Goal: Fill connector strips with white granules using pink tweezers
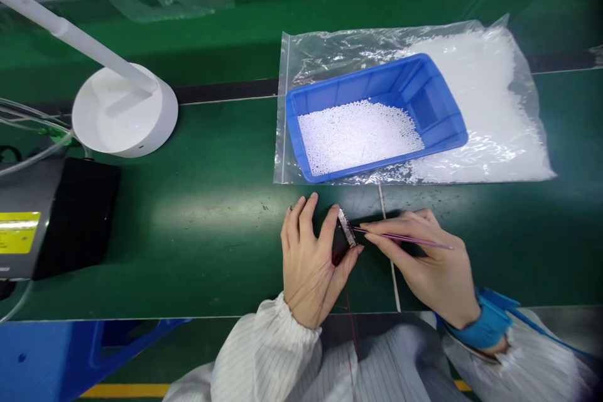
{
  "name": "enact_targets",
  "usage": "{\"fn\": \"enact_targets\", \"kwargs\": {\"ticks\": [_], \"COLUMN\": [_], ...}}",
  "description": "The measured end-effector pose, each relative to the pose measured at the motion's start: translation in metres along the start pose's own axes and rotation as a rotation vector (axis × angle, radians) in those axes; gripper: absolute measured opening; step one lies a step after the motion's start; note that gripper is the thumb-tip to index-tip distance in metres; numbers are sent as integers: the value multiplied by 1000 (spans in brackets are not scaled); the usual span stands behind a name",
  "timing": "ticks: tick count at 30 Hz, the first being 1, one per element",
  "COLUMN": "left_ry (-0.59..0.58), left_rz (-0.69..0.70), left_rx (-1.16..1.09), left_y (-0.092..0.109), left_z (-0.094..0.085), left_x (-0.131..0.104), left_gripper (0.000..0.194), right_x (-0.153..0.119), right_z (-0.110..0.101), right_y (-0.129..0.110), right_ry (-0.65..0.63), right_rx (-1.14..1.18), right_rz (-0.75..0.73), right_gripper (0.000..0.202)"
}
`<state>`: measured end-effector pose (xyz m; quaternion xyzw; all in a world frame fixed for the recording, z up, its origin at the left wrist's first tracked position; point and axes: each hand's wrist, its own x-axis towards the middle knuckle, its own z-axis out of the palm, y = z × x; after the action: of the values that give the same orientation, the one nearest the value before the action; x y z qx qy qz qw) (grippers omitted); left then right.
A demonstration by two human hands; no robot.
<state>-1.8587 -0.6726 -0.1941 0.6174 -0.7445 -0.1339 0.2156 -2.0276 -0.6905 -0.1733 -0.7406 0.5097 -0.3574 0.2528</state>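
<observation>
Between the thumb and forefinger of my left hand (309, 257) is a small dark block-like part (347, 228) with a pale strip and a row of fine pins or wires along its edge. Thin red wires (351, 320) trail from under that hand toward my lap. My right hand (424, 257) pinches a slim purple tweezer-like tool (405, 238), whose dark tip touches or nearly touches the part's right edge. The tool's exact kind is too small to tell. A blue wrist strap (490, 320) with a cord circles my right wrist.
Behind my hands, a blue bin (377, 166) of small white beads (360, 135) rests on a clear zip bag (494, 100) filled with white material. At left stand a round white lamp base (125, 132) and a black-and-grey device (70, 220). A blue stool (42, 358) is below the bench edge.
</observation>
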Motion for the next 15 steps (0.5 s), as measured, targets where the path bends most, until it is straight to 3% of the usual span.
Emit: {"fn": "enact_targets", "kwargs": {"ticks": [6, 15], "left_ry": [1, 17], "left_rz": [-7, 0], "left_rx": [-1, 10], "left_y": [-1, -2], "left_z": [0, 1], "left_x": [0, 1], "left_gripper": [53, 52], "right_x": [1, -7], "right_z": [-1, -31], "right_y": [-3, -6], "right_ry": [9, 117], "right_rx": [24, -42], "right_rz": [4, 84], "right_gripper": [20, 27]}}
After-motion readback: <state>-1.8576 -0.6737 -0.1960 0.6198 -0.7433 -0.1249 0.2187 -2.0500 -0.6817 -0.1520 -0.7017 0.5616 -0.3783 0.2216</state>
